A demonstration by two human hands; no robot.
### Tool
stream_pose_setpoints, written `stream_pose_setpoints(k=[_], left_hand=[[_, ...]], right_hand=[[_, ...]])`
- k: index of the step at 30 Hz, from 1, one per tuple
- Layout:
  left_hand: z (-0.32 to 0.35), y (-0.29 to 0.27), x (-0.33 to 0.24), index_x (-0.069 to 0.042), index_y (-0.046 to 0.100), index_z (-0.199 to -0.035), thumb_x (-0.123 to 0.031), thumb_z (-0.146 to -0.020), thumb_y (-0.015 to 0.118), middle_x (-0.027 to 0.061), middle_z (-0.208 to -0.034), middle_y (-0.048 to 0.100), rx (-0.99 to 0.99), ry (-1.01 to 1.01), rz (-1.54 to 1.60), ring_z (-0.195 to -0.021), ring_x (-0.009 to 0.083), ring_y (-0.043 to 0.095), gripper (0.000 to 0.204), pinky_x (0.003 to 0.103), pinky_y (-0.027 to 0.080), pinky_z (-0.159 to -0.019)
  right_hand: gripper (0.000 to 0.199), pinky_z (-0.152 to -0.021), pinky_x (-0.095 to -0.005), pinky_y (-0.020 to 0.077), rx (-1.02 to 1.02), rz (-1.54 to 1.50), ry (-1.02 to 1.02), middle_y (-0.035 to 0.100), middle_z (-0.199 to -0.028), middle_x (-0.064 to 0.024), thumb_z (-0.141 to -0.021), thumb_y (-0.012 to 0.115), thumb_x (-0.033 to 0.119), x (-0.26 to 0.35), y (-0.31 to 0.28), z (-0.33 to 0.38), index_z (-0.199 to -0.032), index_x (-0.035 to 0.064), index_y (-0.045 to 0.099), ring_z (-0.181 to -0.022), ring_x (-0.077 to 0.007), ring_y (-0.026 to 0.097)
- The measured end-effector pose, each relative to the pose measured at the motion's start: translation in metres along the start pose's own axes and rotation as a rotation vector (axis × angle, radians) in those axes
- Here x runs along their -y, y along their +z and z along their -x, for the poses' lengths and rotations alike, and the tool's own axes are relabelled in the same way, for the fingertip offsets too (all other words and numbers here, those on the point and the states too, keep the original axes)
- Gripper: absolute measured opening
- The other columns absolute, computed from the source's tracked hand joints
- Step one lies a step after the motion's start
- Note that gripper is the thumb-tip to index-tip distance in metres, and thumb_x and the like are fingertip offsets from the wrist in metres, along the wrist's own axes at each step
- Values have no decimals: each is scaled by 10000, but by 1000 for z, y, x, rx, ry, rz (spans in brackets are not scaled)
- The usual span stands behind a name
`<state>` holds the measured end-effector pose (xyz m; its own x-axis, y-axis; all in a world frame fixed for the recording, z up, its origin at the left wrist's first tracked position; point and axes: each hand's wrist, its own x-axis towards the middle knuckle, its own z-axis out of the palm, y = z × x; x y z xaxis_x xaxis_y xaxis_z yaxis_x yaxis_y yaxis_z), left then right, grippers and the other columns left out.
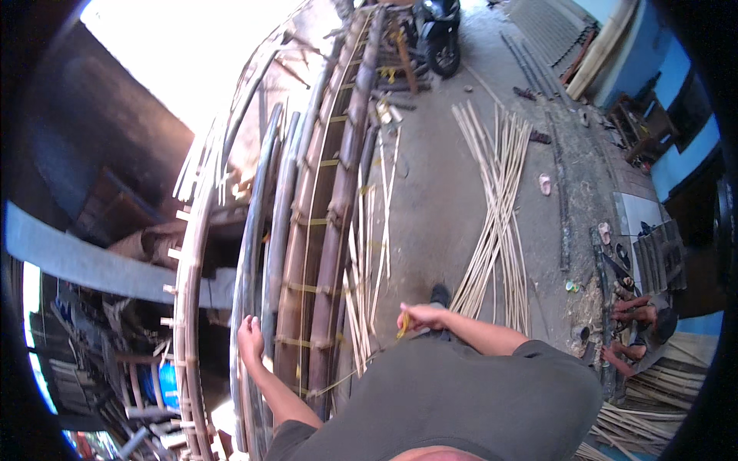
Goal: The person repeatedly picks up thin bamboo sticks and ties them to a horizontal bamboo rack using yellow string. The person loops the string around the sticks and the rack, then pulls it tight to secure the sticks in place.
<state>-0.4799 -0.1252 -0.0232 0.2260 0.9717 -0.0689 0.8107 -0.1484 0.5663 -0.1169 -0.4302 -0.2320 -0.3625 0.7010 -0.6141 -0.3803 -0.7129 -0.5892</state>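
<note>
My right hand (421, 316) is in front of my body, its fingers closed around a small bundle of yellow cord (403, 326). Out to the left, my left hand (250, 338) is beside a dark bamboo pole (254, 230), its fingers curled together; whatever they may hold is too small to make out. Between my hands runs a long frame of brown bamboo poles (350, 138), bound across at intervals with yellow ties (314, 222). A strand of yellow cord (342, 382) stretches slantwise near the frame's close end.
Crossed bamboo strips (500, 200) lie on the concrete floor to the right, with more strips (361, 284) beside the frame. A bamboo rail with pegs (192, 300) stands far left. A motorbike (440, 38) is parked ahead. Another person's limbs (632, 330) show at right.
</note>
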Motion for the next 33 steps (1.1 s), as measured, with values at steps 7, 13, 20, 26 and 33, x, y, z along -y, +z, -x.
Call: stream_pose_setpoints(k=[7, 13, 20, 26, 33], left_hand=[[-45, 89, -236, -13, 578, -1248, -206, -947, 562, 217, -1103, 632, 4, 343, 95, -987, 318, 638, 358, 383, 502, -862], [-100, 214, -350, -5, 601, -1201, -228, -927, 588, 234, -1044, 630, 235, 603, 2, -970, 353, 627, 354, 398, 495, -867], [-179, 391, -491, -28, 587, -1228, -320, -914, 599, 259, -1110, 619, 647, 762, -212, -1017, 390, 618, 429, 429, 495, -882], [-224, 615, -549, -46, 562, -1276, -347, -922, 565, 266, -1137, 627, 1091, 796, -294, -1052, 402, 612, 465, 435, 479, -915], [-248, 771, -490, -15, 548, -1288, -395, -898, 584, 255, -1169, 626, 1698, 757, -622, -1115, 365, 600, 546, 420, 463, -946]], right_hand=[[516, -921, -421, 466, -502, 910, -160, 647, -1127, -199, -950, 441, 495, 44, -96, 47, -1149, 60, 635, -1072, -362, 606], [422, -795, -391, 512, -856, 709, -259, 687, -997, -152, -934, 527, 437, 90, -212, 106, -1085, 64, 657, -896, -283, 664], [311, -664, -317, 529, -1128, -75, -129, 675, -844, -67, -940, 576, 287, 41, -336, 134, -1067, 13, 649, -707, -149, 644], [309, -634, -395, 527, -1259, -201, 246, 668, -691, -128, -847, 546, 307, -67, -399, 110, -886, 47, 710, -619, -239, 639], [432, -731, -432, 514, -1419, -380, 272, 679, -823, -203, -855, 576, 444, 7, -481, 95, -902, 32, 696, -811, -341, 677]])
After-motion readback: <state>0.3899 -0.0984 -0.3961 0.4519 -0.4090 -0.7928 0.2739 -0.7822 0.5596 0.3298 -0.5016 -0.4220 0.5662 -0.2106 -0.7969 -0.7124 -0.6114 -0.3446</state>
